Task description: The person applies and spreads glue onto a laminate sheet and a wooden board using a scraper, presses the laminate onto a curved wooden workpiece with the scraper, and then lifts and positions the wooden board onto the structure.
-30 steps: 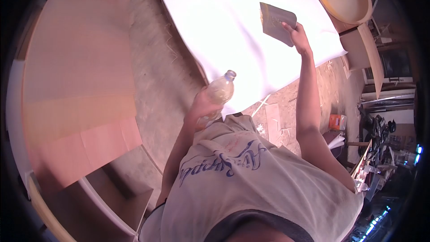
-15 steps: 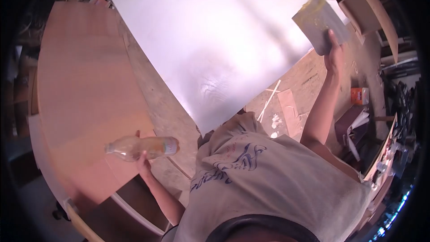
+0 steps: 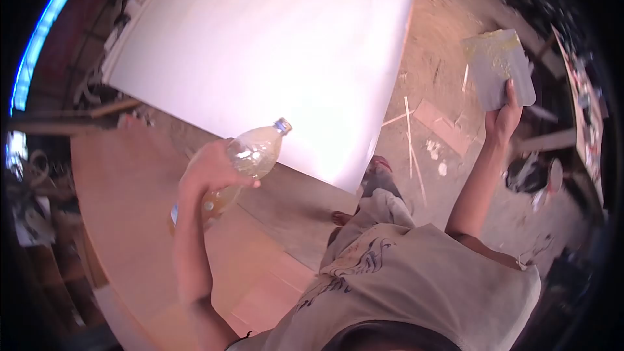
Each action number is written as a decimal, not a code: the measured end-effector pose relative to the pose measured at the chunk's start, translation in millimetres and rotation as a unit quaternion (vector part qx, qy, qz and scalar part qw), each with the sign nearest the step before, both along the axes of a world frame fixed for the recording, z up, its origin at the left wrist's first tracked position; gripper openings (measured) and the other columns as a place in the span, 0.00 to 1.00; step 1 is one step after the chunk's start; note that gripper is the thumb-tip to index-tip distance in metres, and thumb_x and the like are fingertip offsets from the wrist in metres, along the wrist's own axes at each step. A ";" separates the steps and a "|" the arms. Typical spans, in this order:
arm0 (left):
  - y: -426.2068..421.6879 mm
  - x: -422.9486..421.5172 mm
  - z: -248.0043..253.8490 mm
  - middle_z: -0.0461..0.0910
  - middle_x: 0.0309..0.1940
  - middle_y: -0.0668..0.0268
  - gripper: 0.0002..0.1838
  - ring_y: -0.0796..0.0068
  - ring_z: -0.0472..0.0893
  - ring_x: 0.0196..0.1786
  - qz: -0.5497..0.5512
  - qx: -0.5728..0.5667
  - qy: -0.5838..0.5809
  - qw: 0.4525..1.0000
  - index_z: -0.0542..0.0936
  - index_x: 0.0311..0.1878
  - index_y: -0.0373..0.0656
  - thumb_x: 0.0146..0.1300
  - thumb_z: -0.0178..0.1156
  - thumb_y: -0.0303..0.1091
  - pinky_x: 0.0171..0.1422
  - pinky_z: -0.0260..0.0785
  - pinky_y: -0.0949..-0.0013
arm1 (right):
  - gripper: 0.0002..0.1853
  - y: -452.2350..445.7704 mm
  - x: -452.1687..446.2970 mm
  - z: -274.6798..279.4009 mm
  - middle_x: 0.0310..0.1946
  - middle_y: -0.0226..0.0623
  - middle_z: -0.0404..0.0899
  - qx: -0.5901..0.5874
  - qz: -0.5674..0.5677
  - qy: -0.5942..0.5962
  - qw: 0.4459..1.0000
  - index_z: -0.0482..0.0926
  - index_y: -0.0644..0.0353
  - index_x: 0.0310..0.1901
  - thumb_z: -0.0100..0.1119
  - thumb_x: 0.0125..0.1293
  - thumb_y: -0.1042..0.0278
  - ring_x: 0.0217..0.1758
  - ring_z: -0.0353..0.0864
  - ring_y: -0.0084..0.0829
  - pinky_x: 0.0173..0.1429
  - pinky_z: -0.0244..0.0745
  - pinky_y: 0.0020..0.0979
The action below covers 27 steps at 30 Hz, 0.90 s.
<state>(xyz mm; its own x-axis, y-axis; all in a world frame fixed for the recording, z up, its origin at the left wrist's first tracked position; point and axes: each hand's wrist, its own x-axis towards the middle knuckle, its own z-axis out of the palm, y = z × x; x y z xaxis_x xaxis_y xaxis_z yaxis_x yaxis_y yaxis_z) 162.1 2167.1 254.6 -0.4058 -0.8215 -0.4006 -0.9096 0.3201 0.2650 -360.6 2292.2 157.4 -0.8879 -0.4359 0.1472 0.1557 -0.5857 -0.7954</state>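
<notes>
A clear plastic bottle point(image 3: 257, 151) with some yellowish liquid is gripped round its middle by my left hand point(image 3: 213, 168). Its neck tilts up and to the right, over the near edge of a large glossy white sheet point(image 3: 260, 45). Out to the right, my right hand point(image 3: 506, 119) holds a thin grey rectangular piece point(image 3: 499, 71) by its lower edge, thumb across its face. Yellow smears cover the upper part of that piece. It is held apart from the white sheet, above the floor.
A brown wooden panel point(image 3: 130, 208) lies at the left, below the white sheet. On the floor point(image 3: 429, 45) are thin strips point(image 3: 409, 133), a flat reddish-brown offcut point(image 3: 442, 127) and white scraps point(image 3: 433, 149). Clutter lines the right side. My foot point(image 3: 341, 218) is near the sheet's corner.
My left hand has lifted the bottle up and right, from over the brown panel to the white sheet's edge, its neck swinging from left to upper right. The view has turned; my right hand keeps its hold.
</notes>
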 end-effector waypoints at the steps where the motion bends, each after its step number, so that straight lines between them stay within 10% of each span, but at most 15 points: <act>1: -20.0 -15.0 2.3 0.85 0.37 0.55 0.41 0.61 0.85 0.38 -0.033 0.028 -0.087 0.995 0.81 0.47 0.33 0.27 0.77 0.49 0.45 0.76 0.62 | 0.23 21.7 5.6 -3.8 0.57 0.40 0.74 0.018 -0.030 -0.008 0.999 0.68 0.65 0.62 0.59 0.66 0.72 0.58 0.76 0.35 0.63 0.72 0.37; 9: -83.7 -118.0 -30.7 0.85 0.41 0.60 0.36 0.64 0.85 0.42 -0.221 -0.038 -0.448 0.865 0.86 0.42 0.42 0.26 0.79 0.52 0.49 0.78 0.64 | 0.25 204.6 38.4 -81.9 0.58 0.42 0.73 0.011 -0.212 -0.131 0.968 0.66 0.68 0.63 0.57 0.67 0.69 0.60 0.75 0.38 0.65 0.70 0.39; 27: -177.8 -223.4 -33.5 0.85 0.41 0.56 0.31 0.61 0.86 0.41 -0.444 -0.144 -0.307 0.830 0.85 0.43 0.38 0.34 0.78 0.46 0.47 0.79 0.62 | 0.22 272.6 273.7 -81.1 0.59 0.47 0.72 -0.014 -0.423 -0.181 0.888 0.64 0.69 0.64 0.45 0.73 0.68 0.61 0.74 0.43 0.65 0.73 0.41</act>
<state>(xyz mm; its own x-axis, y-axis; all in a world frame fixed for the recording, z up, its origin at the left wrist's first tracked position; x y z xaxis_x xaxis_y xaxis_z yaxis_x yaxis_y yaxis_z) -61.2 1989.2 221.1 -0.6942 -0.4058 -0.5945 -0.2173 0.9056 -0.3643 -86.9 2564.9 76.2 -0.8874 0.4087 -0.2134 -0.1076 -0.6337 -0.7660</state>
